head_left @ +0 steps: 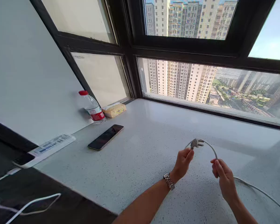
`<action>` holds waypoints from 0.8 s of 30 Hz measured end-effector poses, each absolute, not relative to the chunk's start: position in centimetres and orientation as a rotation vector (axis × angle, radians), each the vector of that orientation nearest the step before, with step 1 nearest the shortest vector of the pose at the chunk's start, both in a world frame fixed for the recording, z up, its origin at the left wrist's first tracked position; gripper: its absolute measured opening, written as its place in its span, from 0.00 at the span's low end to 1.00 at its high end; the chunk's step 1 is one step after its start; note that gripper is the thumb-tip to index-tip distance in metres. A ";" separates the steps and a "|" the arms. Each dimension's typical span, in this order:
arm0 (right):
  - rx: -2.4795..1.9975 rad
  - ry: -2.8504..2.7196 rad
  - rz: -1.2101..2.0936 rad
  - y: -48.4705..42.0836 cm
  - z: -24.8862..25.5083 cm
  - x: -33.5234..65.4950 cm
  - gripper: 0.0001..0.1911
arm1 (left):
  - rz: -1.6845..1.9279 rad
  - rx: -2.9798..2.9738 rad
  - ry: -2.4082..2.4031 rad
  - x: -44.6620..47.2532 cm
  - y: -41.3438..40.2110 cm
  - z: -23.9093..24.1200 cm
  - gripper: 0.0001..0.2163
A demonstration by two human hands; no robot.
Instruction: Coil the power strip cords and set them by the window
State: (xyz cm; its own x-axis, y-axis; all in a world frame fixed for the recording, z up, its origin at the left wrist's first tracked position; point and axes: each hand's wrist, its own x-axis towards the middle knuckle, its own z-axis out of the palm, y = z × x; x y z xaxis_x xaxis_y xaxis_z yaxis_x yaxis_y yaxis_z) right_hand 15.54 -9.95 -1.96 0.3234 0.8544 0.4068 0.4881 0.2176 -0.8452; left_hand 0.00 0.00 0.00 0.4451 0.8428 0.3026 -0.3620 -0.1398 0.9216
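Gripped the plug in closed left hand, pinched the cable in loosely closed right hand, over speckled counter, with window ahead. Could not see cable's other end, cut off beyond right hand.

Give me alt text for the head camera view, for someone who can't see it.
The left hand grips a pale plug while the right hand holds a white cable above a speckled white counter. A dark phone and red-capped bottle are at left; dark-framed windows overlook high-rises.
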 end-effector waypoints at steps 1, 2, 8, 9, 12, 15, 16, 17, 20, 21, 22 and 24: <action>-1.432 -1.442 0.348 -10.3 -2.1 14.1 0.13 | 0.989 1.310 0.439 0.4 -0.7 -0.3 0.28; -1.438 -1.551 0.297 -10.6 -2.1 12.8 0.12 | 0.891 1.288 0.411 0.7 -1.3 -0.5 0.28; -1.540 -1.934 -0.009 -10.6 -1.1 9.7 0.22 | 0.823 1.173 0.427 0.8 -1.3 0.0 0.22; -1.575 -1.941 -0.040 -10.3 -1.0 10.2 0.24 | 0.878 1.145 0.413 0.5 -0.7 0.4 0.22; -1.817 -1.838 -0.023 -9.8 -1.2 13.1 0.22 | 1.018 0.933 0.362 -1.0 1.7 1.6 0.22; -2.140 -1.641 0.200 -10.2 -1.3 18.1 0.16 | 1.123 0.592 0.279 -3.9 4.8 2.8 0.23; -2.196 -1.580 0.304 -10.5 -1.1 19.9 0.17 | 1.166 0.508 0.257 -4.9 5.7 3.1 0.23; -2.209 -1.532 0.443 -11.0 -0.9 21.5 0.20 | 1.207 0.458 0.246 -5.9 6.5 3.4 0.23; -1.976 -1.466 0.976 -12.0 0.1 24.4 0.26 | 1.193 0.550 0.277 -7.3 7.4 3.6 0.24; -1.874 -1.399 1.086 -12.1 0.3 24.5 0.27 | 1.155 0.643 0.295 -7.0 7.0 3.5 0.25; -1.801 -1.293 1.109 -12.1 0.5 24.0 0.28 | 1.114 0.748 0.308 -6.4 6.4 3.3 0.26; -1.725 -1.050 0.913 -11.7 0.6 21.8 0.30 | 1.033 0.947 0.314 -4.5 4.3 2.5 0.29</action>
